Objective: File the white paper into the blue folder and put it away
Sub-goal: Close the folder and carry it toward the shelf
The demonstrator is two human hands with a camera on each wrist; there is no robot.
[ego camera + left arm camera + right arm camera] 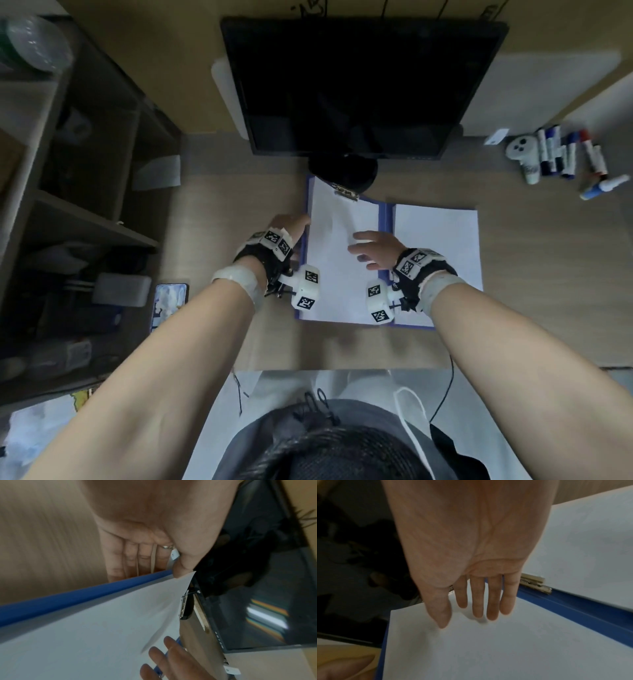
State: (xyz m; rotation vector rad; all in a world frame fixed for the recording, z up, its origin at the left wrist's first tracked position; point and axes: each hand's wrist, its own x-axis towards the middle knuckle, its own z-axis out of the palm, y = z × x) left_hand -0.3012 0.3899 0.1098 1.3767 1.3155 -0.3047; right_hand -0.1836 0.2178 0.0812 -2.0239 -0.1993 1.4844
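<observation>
Head view: the blue folder point(386, 219) is seen lying open on the wooden desk point(534, 274), just in front of the black monitor point(359, 85). The white paper point(339, 246) is laid on the left half of the folder, and its top edge is tucked under the metal clip point(346, 192). Another white sheet point(438, 246) is seen on the right half. The left hand point(291, 224) is placed at the left edge of the paper. In the left wrist view, the paper's edge is touched by the thumb while the fingers point(130, 559) are held straight beside the folder's blue rim, so nothing is gripped. The right hand point(373, 248) is held flat over the paper with its fingers point(477, 601) spread and straight, and nothing is grasped by it. It cannot be told if the fingertips are pressed on the paper. Some markers point(568, 154) are seen far off on the right of the desk. A phone point(169, 303) is seen near the left arm.
</observation>
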